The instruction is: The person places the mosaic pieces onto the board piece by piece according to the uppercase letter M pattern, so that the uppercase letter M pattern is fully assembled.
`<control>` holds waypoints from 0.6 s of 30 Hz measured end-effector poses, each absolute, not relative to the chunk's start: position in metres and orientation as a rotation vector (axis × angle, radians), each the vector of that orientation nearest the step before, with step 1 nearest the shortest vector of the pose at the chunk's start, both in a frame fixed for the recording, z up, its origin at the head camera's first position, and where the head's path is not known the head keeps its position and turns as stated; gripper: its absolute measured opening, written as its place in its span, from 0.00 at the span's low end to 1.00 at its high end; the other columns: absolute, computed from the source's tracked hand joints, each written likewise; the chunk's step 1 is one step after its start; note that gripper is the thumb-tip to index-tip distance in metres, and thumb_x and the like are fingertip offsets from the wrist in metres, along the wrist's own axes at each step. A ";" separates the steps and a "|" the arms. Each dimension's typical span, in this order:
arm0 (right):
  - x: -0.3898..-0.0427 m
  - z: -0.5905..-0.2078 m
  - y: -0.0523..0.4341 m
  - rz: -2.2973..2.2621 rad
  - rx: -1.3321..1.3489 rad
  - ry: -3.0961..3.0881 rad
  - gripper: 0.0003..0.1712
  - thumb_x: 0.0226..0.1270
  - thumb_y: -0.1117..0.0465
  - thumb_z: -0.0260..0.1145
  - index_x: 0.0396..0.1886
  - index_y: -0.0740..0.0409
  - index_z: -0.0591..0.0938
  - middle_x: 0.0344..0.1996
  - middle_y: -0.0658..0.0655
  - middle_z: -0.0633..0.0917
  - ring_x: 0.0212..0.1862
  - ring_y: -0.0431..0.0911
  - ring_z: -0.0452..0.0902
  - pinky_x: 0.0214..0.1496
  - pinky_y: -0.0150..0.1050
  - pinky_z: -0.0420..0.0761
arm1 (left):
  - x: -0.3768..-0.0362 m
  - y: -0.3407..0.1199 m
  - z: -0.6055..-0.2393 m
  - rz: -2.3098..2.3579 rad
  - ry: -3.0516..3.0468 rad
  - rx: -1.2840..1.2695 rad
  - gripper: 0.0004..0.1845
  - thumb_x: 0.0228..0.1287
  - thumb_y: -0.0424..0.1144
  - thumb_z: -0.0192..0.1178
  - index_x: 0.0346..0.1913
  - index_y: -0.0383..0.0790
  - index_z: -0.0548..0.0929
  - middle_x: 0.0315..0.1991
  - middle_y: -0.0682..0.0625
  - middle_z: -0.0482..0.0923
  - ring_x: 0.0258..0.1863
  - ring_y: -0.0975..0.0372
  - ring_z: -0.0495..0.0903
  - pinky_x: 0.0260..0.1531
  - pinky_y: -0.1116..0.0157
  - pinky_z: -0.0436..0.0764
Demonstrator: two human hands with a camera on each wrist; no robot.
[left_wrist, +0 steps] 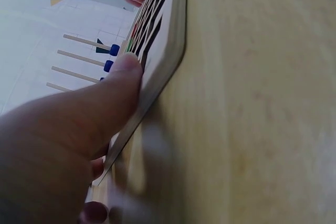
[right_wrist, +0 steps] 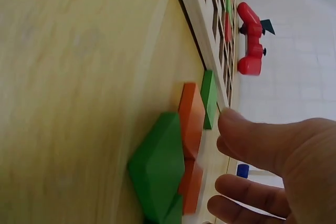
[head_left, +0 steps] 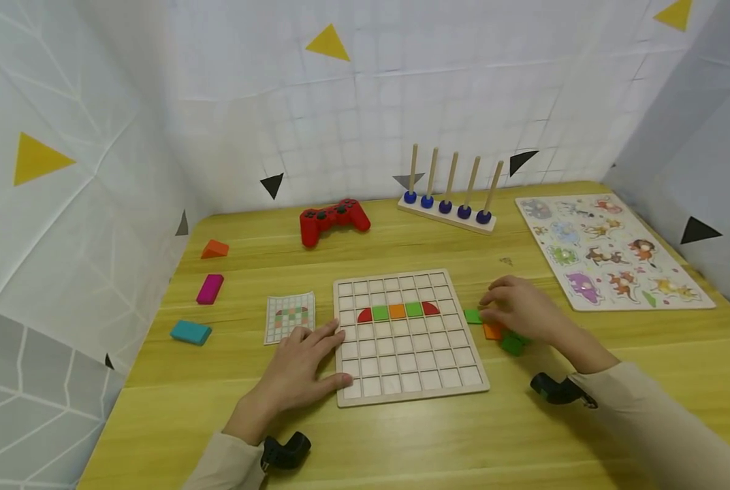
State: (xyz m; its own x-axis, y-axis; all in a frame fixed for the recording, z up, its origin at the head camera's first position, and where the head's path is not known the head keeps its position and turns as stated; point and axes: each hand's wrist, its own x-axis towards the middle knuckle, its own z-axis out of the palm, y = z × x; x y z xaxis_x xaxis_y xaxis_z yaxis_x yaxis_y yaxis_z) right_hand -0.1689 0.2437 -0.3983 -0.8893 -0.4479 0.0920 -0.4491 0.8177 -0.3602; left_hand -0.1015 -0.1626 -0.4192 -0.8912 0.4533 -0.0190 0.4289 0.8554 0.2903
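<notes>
A wooden grid board [head_left: 414,398] lies flat, with a row of tiles across it: a red curved piece [head_left: 365,316] at each end, green squares and an orange square [head_left: 397,311] between. My left hand [head_left: 300,371] rests at the board's left side, its thumb on the frame edge, fingers extended. Over the loose tiles right of the board is my right hand [head_left: 521,309], fingers loosely bent; the right wrist view shows nothing between thumb and fingers. Beneath and beside it lie green tiles [right_wrist: 160,163] and orange tiles [right_wrist: 191,116]. A small pattern card [head_left: 289,313] sits by the left fingertips.
Orange, magenta [head_left: 210,289] and blue blocks [head_left: 191,332] lie at the left. Behind the board are a red game controller [head_left: 334,219] and a peg stand [head_left: 447,214] with blue beads. An animal puzzle board [head_left: 616,252] lies at the right, near the table's edge.
</notes>
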 end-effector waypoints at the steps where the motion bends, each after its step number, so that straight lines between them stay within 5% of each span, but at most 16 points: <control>1: -0.169 -0.399 0.243 0.595 0.743 -2.995 0.10 0.63 0.58 0.71 0.39 0.58 0.89 0.48 0.68 0.83 0.53 0.64 0.77 0.56 0.61 0.74 | -0.101 -0.163 -0.419 0.432 2.941 0.701 0.41 0.59 0.68 0.59 0.72 0.51 0.70 0.76 0.55 0.61 0.58 0.52 0.67 0.51 0.52 0.69; 18: -0.176 -0.406 0.242 0.610 0.631 -3.045 0.11 0.64 0.57 0.70 0.40 0.60 0.88 0.50 0.69 0.82 0.52 0.64 0.76 0.54 0.60 0.76 | -0.104 -0.163 -0.423 0.423 2.937 0.707 0.41 0.59 0.70 0.58 0.72 0.52 0.70 0.76 0.56 0.60 0.56 0.54 0.67 0.50 0.54 0.69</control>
